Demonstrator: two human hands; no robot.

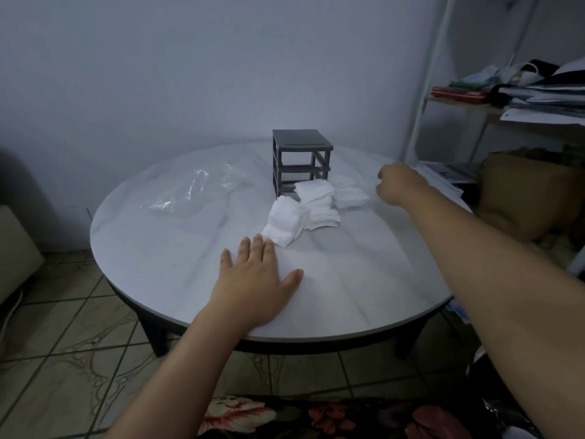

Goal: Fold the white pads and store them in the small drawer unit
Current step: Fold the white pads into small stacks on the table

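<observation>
Several stacks of white pads (311, 205) lie on the round white table (158, 248), just in front of and right of the small dark drawer unit (300, 160). The unit's frame looks hollow, with no drawers showing in it. My left hand (253, 280) rests flat on the table, fingers straight, fingertips just short of the nearest pad stack (285, 224). Right of the rightmost pad stack (349, 194), my right hand (399, 183) reaches out with its fingers curled; whether it holds something I cannot tell.
A crumpled clear plastic bag (196, 191) lies on the table's left side. A white metal shelf (506, 99) stacked with papers and clothes stands at the right, a brown bag (528, 191) below it. Tiled floor surrounds the table.
</observation>
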